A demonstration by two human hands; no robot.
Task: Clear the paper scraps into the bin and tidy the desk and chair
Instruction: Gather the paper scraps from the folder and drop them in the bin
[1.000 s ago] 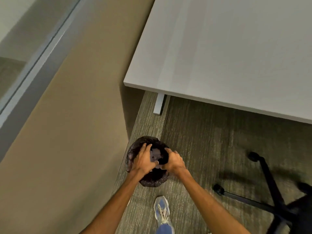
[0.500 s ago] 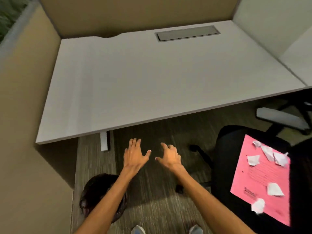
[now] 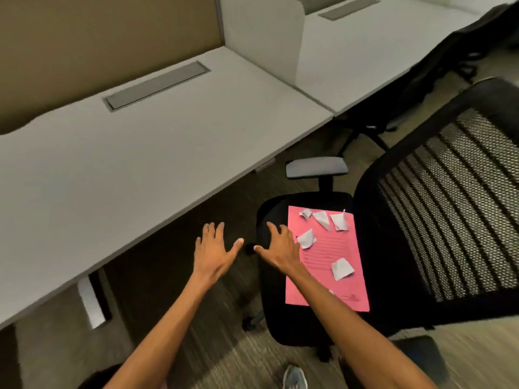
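Note:
A black office chair (image 3: 438, 220) stands right of the grey desk (image 3: 126, 169). On its seat lies a pink sheet (image 3: 328, 256) with several white paper scraps (image 3: 341, 268) on top. My right hand (image 3: 280, 244) hovers open over the seat's left edge, its fingers just left of the pink sheet and empty. My left hand (image 3: 214, 249) is open and empty over the carpet, between desk and chair. A sliver of the dark bin (image 3: 97, 379) shows at the bottom edge, partly behind my left forearm.
A grey armrest (image 3: 316, 167) juts out beside the seat toward the desk. A white desk leg (image 3: 91, 303) stands at lower left. A divider panel (image 3: 261, 37) separates a second desk (image 3: 373, 49), where another dark chair (image 3: 463, 51) sits. My shoe (image 3: 295, 379) is on the carpet.
Both hands left the bin and spread open. My view swung right from the bin to the chair; the hands now reach toward the pink sheet on the seat.

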